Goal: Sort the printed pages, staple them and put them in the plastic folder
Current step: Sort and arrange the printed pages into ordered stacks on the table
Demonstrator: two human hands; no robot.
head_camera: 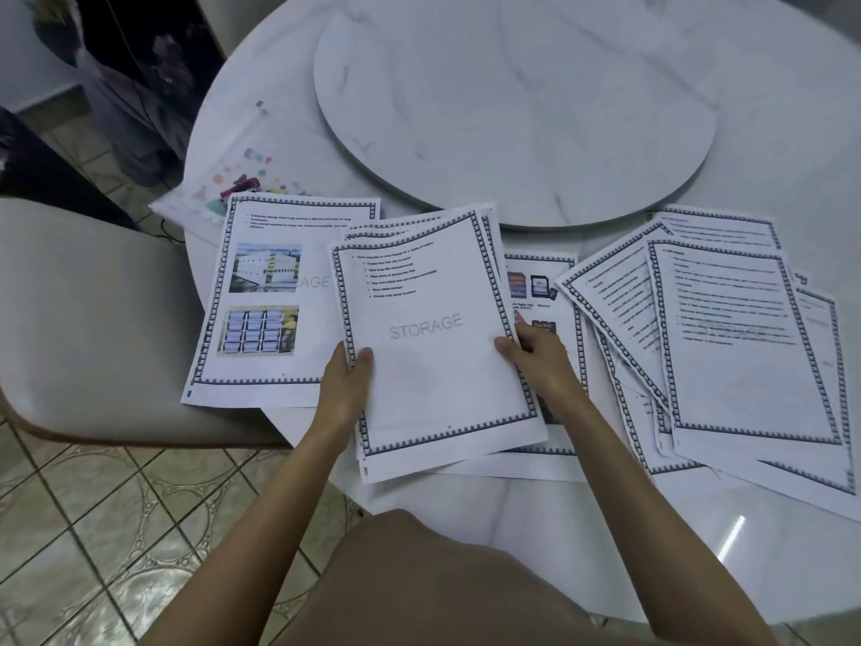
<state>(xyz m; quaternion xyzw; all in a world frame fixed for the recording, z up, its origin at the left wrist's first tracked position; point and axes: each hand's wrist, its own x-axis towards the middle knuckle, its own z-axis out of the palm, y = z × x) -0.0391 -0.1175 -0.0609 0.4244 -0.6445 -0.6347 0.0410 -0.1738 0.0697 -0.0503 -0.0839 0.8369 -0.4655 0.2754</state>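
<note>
On the round white marble table, in front of its raised round white marble turntable, the job is at the sorting stage. Nothing looks stapled and nothing is filed yet. A grey padded chair stands at the left, against the table edge.

The largest paper group is the loose fan of black-bordered printed pages on the right, overlapping at odd angles, so it reads as unsorted. In the middle is the thin stack of bordered pages with a grey STORAGE watermark. It is lifted and tilted over the table, with several sheets offset at the top. The left hand grips its left edge, thumb on top. The right hand grips the right edge the same way. My guess is this is the ordered pile being built. The single bordered page with two colour photos lies flat to the left and hangs a little over the table edge. Another page with memory-card pictures sits partly hidden under the held stack.

The only container is the translucent plastic folder with pastel dots, flat at far left behind the photo page. No printed page is visible inside it. A small dark-red object, probably the stapler, sits at the folder — on or inside it, can't tell. Still to do: finish sorting, staple, file.
</note>
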